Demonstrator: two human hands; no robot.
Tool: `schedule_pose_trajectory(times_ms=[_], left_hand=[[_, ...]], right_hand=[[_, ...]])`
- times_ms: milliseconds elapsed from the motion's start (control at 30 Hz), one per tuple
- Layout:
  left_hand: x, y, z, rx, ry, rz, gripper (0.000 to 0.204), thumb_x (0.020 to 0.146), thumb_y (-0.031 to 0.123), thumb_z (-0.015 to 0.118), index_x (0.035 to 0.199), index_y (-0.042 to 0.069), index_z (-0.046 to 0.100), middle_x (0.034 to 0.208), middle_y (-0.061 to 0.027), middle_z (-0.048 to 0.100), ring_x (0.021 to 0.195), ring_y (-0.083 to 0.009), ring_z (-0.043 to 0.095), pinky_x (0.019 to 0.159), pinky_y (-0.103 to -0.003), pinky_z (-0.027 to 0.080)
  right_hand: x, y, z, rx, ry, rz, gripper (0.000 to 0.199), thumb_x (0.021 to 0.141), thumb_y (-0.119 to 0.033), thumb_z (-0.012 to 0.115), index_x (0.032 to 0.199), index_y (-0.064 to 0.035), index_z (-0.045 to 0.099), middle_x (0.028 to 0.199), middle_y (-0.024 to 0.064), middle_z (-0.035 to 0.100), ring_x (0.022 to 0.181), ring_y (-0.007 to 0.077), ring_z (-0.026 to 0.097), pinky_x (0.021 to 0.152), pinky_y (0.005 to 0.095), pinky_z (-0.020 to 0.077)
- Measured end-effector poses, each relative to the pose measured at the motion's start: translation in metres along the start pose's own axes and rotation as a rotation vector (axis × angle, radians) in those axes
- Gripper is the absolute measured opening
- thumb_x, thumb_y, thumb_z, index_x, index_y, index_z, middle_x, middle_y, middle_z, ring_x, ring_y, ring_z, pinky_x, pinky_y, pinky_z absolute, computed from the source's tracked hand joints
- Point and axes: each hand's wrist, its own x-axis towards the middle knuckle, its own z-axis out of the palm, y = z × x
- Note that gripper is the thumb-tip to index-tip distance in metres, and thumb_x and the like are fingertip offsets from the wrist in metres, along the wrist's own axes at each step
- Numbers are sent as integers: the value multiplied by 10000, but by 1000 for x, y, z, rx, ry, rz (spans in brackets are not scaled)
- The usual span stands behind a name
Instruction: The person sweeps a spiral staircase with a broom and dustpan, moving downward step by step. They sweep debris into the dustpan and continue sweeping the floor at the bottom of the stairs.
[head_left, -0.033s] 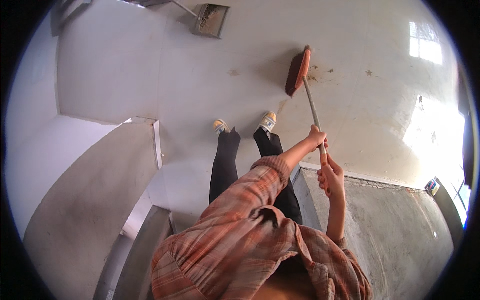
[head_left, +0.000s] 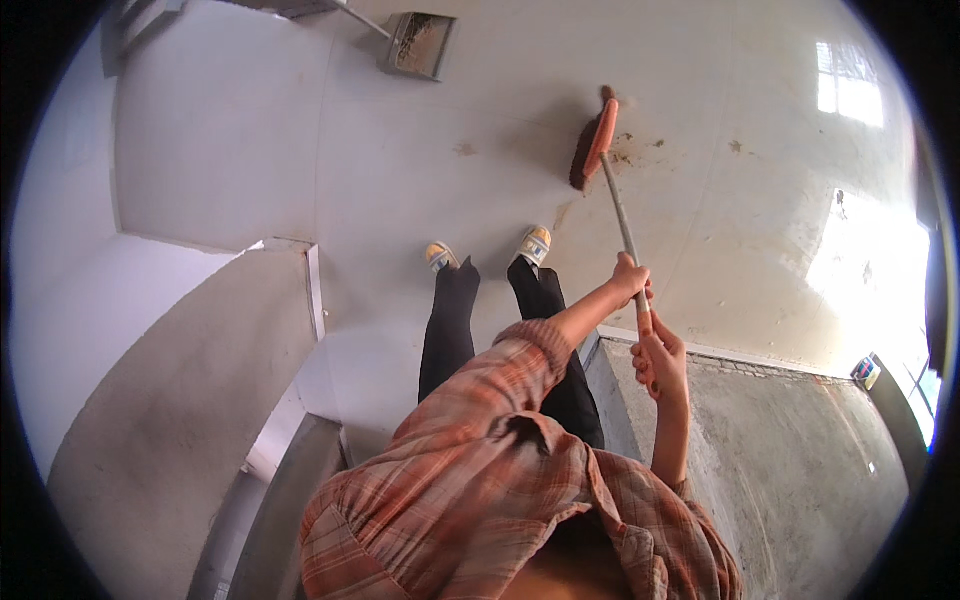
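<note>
I grip a long-handled broom [head_left: 604, 128] with a reddish-orange head and dark bristles, its head down on the pale floor. My left hand [head_left: 630, 278] is closed around the grey handle, farther along it. Closer to my body, my right hand [head_left: 662, 358] wraps the orange grip at the handle's end, thumb laid along it. Brown dirt [head_left: 622, 157] is scattered just right of the broom head, and another small clump [head_left: 736, 147] lies farther right.
At the far left a grey long-handled dustpan [head_left: 412, 74] holds debris. A curved concrete-topped ledge [head_left: 190, 350] stands on my left. Another concrete surface [head_left: 780, 450] with a raised edge lies at my right. My feet [head_left: 440, 256] stand between them. A small colourful packet [head_left: 865, 372] sits far right.
The broom head has shifted slightly left, and both hands have moved a little left with the handle. The grip on it is unchanged.
</note>
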Motion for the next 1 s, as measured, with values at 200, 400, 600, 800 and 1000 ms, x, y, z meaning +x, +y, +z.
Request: schedule_pose_trajectory(times_ms=[200,400,600,800,1000], left_hand=[[-43,39,-44,23,279,154,295,763,1,418,943,43,188,701,-154,473,449,-234,528,386,-376,477],[13,83,-66,151,406,52,429,728,-50,401,1097,-37,182,764,-196,508,464,-256,552,385,-369,470],[21,99,-12,339,79,-75,557,793,79,546,1193,-85,195,821,-249,555,564,-312,602,457,-426,482],[-59,288,-107,1432,117,933,622,779,115,596,1291,-45,281,1174,-336,432,1059,-450,475,859,-456,421],[-192,573,-254,1990,1110,1444,691,676,-29,593,1318,75,358,1342,-253,296,1295,-375,209,1061,-534,125]], right_hand=[[1,-24,14,158,-277,59,481,865,-158,487,1330,-100,378,681,59,495,433,54,406,328,166,311],[72,-36,30,327,-393,92,478,868,-138,466,1326,-53,356,721,83,487,452,43,387,332,132,297],[50,-49,36,245,-49,-42,473,871,-152,482,1321,-64,368,688,74,505,445,50,420,331,142,316],[-7,-90,66,157,91,-45,485,859,-210,555,1300,-72,407,667,57,510,445,54,433,326,153,317],[-13,-125,132,248,16,-118,503,857,-221,568,1301,-56,398,665,53,506,432,43,407,328,144,314]])
